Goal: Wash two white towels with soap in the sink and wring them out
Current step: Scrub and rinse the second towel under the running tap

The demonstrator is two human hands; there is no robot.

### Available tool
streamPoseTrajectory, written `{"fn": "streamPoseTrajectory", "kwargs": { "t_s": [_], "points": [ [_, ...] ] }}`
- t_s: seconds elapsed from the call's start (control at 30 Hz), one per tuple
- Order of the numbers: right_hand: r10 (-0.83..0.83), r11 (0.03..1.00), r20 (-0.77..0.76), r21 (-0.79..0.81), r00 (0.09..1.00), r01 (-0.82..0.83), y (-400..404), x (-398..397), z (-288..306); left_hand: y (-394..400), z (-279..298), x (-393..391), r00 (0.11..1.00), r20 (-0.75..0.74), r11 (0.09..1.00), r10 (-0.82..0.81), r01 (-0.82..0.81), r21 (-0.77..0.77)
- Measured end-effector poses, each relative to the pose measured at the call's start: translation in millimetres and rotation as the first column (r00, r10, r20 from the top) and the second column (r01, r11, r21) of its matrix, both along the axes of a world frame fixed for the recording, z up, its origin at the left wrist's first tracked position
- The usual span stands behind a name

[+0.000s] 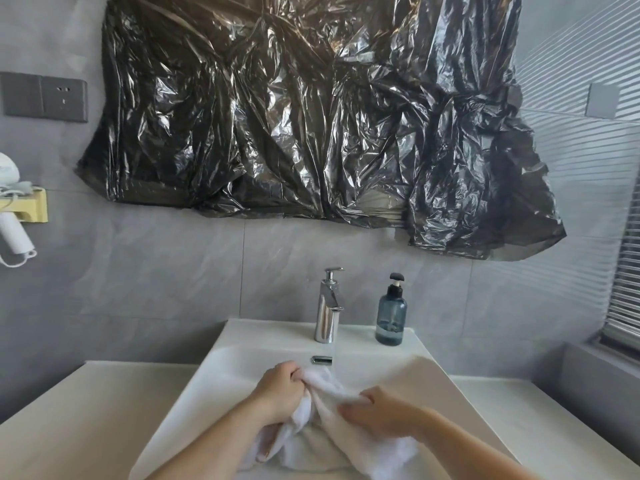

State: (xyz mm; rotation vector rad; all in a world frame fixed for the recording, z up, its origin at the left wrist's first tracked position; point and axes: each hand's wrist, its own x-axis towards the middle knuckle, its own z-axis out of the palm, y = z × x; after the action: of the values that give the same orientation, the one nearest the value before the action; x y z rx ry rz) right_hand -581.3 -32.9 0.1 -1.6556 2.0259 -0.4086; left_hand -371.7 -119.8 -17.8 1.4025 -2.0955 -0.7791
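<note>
low in the frame, over the sink (242,362), left hand (277,393) and right hand (377,412) each clench the towel (329,393); soft, probably heavy wet, best gripped in bunched folds.

We see black plastic sheeting (311,112) across the top, a wall socket (64,100) and hair dryer (12,216) at left.
</note>
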Motion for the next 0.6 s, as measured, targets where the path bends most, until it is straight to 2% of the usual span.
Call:
{"fn": "streamPoseTrajectory", "kwargs": {
  "t_s": [0.03, 0.1, 0.13, 0.2, 0.27, 0.3, 0.4, 0.53, 0.6],
  "points": [
    [-0.019, 0.998, 0.071, -0.062, 0.997, 0.024, -2, 0, 2, 3, 7, -1, 0.983, -0.183, 0.997, 0.022, -0.007, 0.081],
    [-0.068, 0.972, 0.252, -0.203, 0.965, 0.121, -12, 0, 8, 8, 20, -6, 0.849, -0.512, 0.960, 0.127, 0.025, 0.280],
    [-0.089, 0.946, 0.330, -0.268, 0.940, 0.184, -17, 1, 13, 8, 25, -11, 0.797, -0.580, 0.925, 0.170, 0.075, 0.374],
    [-0.127, 0.884, 0.434, -0.359, 0.892, 0.300, -22, 7, 27, 6, 32, -20, 0.779, -0.597, 0.845, 0.189, 0.180, 0.503],
    [-0.175, 0.832, 0.404, -0.426, 0.898, 0.355, -26, 15, 36, -5, 33, -35, 0.795, -0.575, 0.835, 0.197, 0.171, 0.523],
    [-0.205, 0.820, 0.356, -0.446, 0.912, 0.358, -25, 20, 37, -11, 32, -43, 0.769, -0.598, 0.839, 0.224, 0.160, 0.520],
    [-0.203, 0.820, 0.329, -0.458, 0.922, 0.343, -12, 35, 34, -51, 12, -64, 0.705, -0.631, 0.904, 0.324, -0.033, 0.427],
    [-0.051, 0.851, 0.305, -0.486, 0.951, 0.201, -1, 59, 28, -109, -44, -88, 0.697, -0.654, 0.900, 0.293, 0.030, 0.434],
    [-0.058, 0.839, 0.305, -0.502, 0.951, 0.212, -13, 56, 26, -69, -19, -85, 0.707, -0.652, 0.903, 0.275, 0.043, 0.428]
  ]
}}
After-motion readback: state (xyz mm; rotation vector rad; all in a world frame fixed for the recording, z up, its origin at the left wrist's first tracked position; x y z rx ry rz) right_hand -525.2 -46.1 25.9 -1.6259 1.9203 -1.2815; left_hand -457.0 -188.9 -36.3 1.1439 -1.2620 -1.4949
